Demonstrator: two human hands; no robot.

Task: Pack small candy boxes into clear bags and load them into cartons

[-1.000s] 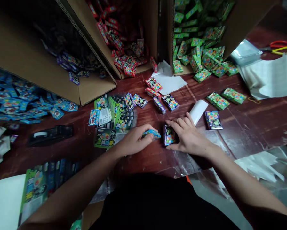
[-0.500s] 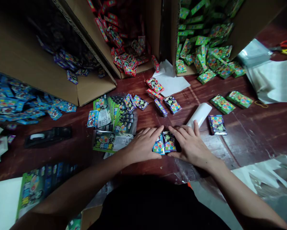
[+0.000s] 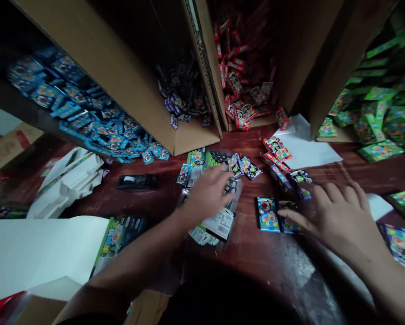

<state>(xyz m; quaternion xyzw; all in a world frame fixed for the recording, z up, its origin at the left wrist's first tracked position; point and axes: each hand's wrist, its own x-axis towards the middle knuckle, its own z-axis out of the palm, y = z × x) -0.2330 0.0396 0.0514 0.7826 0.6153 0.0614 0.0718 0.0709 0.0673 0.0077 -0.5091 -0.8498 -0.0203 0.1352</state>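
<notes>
A small blue box (image 3: 266,214) and a purple box (image 3: 286,217) lie side by side on the dark red table (image 3: 256,253). My right hand (image 3: 337,216) hovers just right of them, fingers spread and empty, its forefinger tip close to the purple box. My left hand (image 3: 207,194) reaches over a pile of green printed packs in clear wrap (image 3: 216,223). It lies on top of the pile, and its fingers are smeared by motion. Several loose small boxes (image 3: 243,166) lie just beyond it.
Open cardboard cartons stand along the back, one with blue boxes (image 3: 87,122), one purple (image 3: 185,101), one red (image 3: 243,95) and one green (image 3: 378,117). A black tape dispenser (image 3: 136,181), white folded cartons (image 3: 70,180), a white sheet (image 3: 307,151) and a large white paper (image 3: 36,248) lie around.
Both hands let go of the blue and purple boxes. My left hand moved left onto the wrapped pile, my right hand drew back to the right. The view swung left.
</notes>
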